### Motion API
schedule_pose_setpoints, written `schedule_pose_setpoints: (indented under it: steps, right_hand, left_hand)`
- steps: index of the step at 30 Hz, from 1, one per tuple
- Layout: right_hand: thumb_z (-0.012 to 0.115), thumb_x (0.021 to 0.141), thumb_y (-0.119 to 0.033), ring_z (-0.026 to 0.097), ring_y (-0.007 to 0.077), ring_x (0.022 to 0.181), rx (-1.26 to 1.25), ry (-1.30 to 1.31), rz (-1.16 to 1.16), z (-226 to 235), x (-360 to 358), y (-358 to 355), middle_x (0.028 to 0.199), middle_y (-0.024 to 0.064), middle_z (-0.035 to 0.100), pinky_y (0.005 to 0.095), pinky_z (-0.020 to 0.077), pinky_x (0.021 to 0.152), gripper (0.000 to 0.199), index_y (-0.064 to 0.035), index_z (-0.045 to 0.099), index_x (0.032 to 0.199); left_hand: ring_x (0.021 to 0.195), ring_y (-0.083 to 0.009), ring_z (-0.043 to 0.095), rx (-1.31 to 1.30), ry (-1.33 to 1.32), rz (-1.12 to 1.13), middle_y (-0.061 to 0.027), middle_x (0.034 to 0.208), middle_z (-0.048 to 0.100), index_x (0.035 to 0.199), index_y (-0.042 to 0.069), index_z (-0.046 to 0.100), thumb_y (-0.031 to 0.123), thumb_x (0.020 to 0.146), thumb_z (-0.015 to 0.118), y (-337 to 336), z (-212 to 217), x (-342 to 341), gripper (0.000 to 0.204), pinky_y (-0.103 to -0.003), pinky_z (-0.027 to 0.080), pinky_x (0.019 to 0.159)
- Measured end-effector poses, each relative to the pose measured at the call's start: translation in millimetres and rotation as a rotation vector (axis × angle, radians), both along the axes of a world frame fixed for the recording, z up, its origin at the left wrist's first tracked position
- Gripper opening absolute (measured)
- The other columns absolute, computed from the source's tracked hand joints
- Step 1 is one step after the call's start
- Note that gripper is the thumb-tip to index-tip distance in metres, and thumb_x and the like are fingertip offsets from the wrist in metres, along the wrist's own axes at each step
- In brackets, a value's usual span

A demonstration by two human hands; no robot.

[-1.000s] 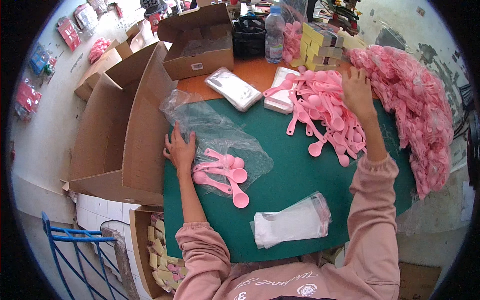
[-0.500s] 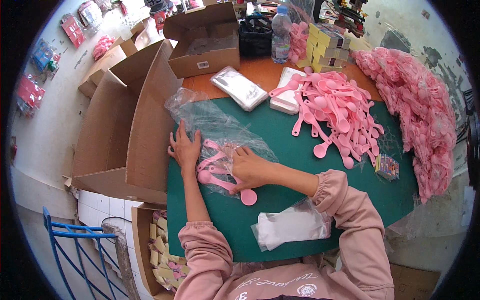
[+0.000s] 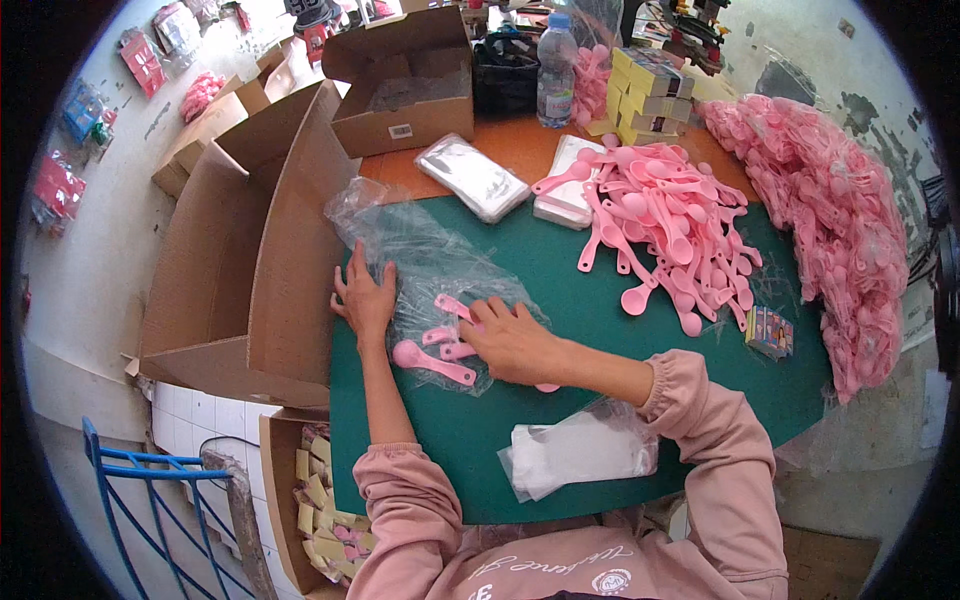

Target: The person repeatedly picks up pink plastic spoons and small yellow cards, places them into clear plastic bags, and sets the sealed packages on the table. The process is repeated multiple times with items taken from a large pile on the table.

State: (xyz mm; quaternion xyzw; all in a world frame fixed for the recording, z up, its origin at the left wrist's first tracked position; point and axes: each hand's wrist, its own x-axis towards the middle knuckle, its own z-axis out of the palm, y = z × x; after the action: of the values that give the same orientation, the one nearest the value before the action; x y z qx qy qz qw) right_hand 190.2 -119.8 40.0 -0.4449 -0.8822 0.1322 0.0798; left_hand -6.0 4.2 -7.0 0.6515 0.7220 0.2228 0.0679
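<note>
My left hand [image 3: 366, 302] lies with fingers spread on the crumpled clear plastic bag [image 3: 400, 240], beside the cardboard box. My right hand [image 3: 512, 342] curls over several pink measuring spoons; their handles stick out to its left, and a bit of a bowl shows under the wrist. The palm and the grip's inner side are hidden. A separate pink measuring spoon [image 3: 432, 363] lies on the plastic between my hands, bowl to the left. A large pile of pink spoons [image 3: 670, 220] covers the green mat [image 3: 590, 310] farther right.
An open cardboard box [image 3: 290, 240] borders the left side. Stacks of clear bags [image 3: 472, 178] lie at the back, another clear bag stack [image 3: 585, 452] nearer me. Small cards [image 3: 770, 332], a water bottle [image 3: 556, 75], yellow-edged card stacks [image 3: 648, 95] and a big sack of pink spoons [image 3: 840, 230] are rightward.
My right hand has moved right across the plastic, and the spoons under it have shifted right too. One spoon stays left, now more uncovered. My left hand has hardly moved.
</note>
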Motion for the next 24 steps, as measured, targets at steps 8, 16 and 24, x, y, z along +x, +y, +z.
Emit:
schedule_pose_setpoints:
  steps: [8,16,24]
  right_hand:
    - [0.059,0.064,0.003,0.043,0.0371,0.099,0.004,0.075,-0.218,-7,8,-14,0.103,0.0224,0.040,0.0414,0.0514,0.062,0.056,0.0004,0.036,0.115]
    - [0.054,0.065,0.004,0.050,0.0329,0.096,0.116,0.114,-0.264,43,69,-16,0.101,0.0125,0.050,0.0421,0.0481,0.071,0.049,-0.0065,0.044,0.112]
    - [0.056,0.073,-0.013,0.052,0.0316,0.097,1.041,-0.489,-0.775,96,147,11,0.103,0.0189,0.054,0.0377,0.0411,0.083,0.030,0.0001,0.056,0.100]
  left_hand:
    - [0.127,-0.0300,0.025,-0.017,0.004,0.010,-0.0019,0.134,0.038,0.134,0.023,0.029,0.043,0.078,0.055,-3,4,1,0.065,-0.055,0.018,0.099]
    - [0.127,-0.0311,0.025,-0.043,-0.015,0.019,-0.0020,0.135,0.038,0.134,0.023,0.030,0.041,0.079,0.054,0,1,2,0.063,-0.055,0.017,0.099]
    - [0.126,-0.0319,0.026,0.002,-0.011,-0.009,-0.0033,0.133,0.039,0.135,0.023,0.029,0.041,0.079,0.054,-2,5,7,0.064,-0.056,0.018,0.099]
